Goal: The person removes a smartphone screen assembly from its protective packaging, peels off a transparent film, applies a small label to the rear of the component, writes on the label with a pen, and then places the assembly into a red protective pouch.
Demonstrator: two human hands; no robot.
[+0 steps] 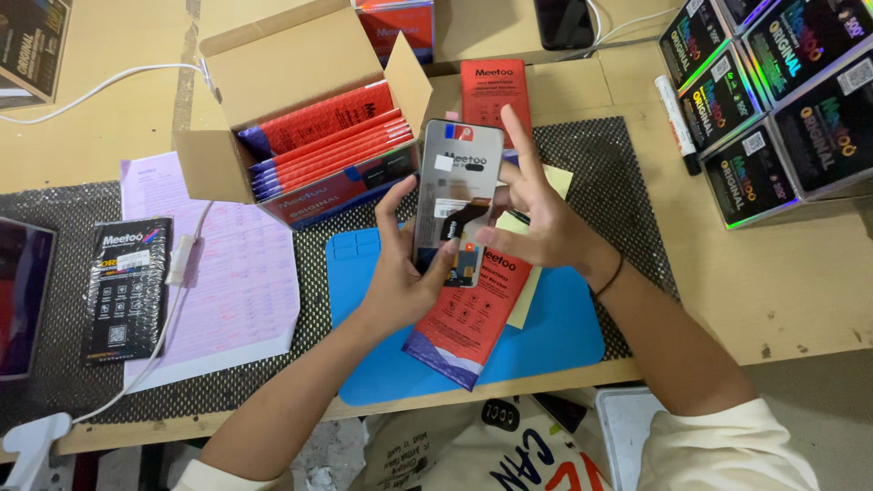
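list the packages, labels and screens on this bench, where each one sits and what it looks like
Phone screen panel: in both hands, grey back, small stickers.
Red sleeve: under it on blue mat.
Open carton: behind, red sleeves upright.
Black boxes: right, iridescent edges.
Black pouch: left, flat.

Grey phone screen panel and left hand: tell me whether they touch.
Touching. The head view shows the left hand gripping the grey screen panel's lower left edge, thumb laid across its bottom; the right hand meets its right edge.
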